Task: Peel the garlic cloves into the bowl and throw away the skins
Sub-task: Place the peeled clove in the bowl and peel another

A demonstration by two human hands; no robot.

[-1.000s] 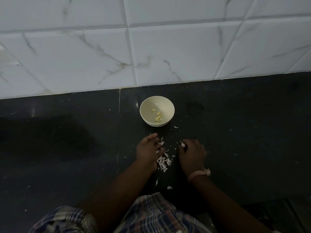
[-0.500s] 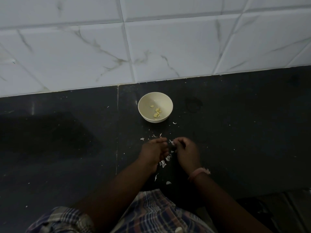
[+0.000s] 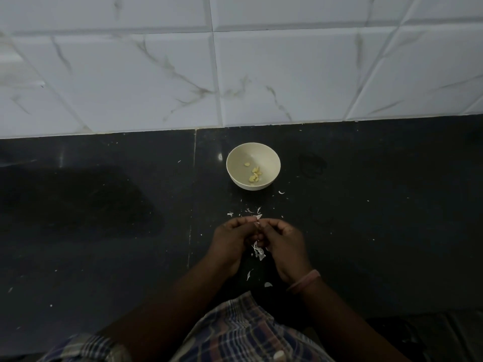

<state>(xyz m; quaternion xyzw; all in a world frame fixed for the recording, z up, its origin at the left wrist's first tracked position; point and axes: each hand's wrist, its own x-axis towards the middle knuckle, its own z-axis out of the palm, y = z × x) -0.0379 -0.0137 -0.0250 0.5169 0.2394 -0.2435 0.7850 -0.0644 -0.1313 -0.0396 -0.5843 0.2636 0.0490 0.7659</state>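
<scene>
Dim light. Dark polished stone table (image 3: pixel 366 231) backed by a white marble-veined tiled wall (image 3: pixel 261 74).

Small round cream bowl (image 3: pixel 236 163) sits on the table near the wall, upright. Inside it a few peeled pale-yellow garlic cloves (image 3: pixel 254 175), most clustered toward the bowl's near right side, one lying a little apart.

Left hand (image 3: pixel 231 240) and right hand (image 3: pixel 285 244) meet just in front of the bowl, raised over the table, fingertips touching one another. Both sets of fingers are curled in and pinch a small whitish garlic piece (image 3: pixel 257 223) between them; only a sliver of it shows, so whether it is clove or skin cannot be told.

Thin white papery garlic skins (image 3: pixel 258 253) lie scattered on the table: a clump below the gap between the hands, single flakes nearer the body, more bits between hands and bowl, one just right of the bowl.

Pink band (image 3: pixel 304 280) on the right wrist. Plaid cloth (image 3: pixel 235 333) at the bottom edge.
</scene>
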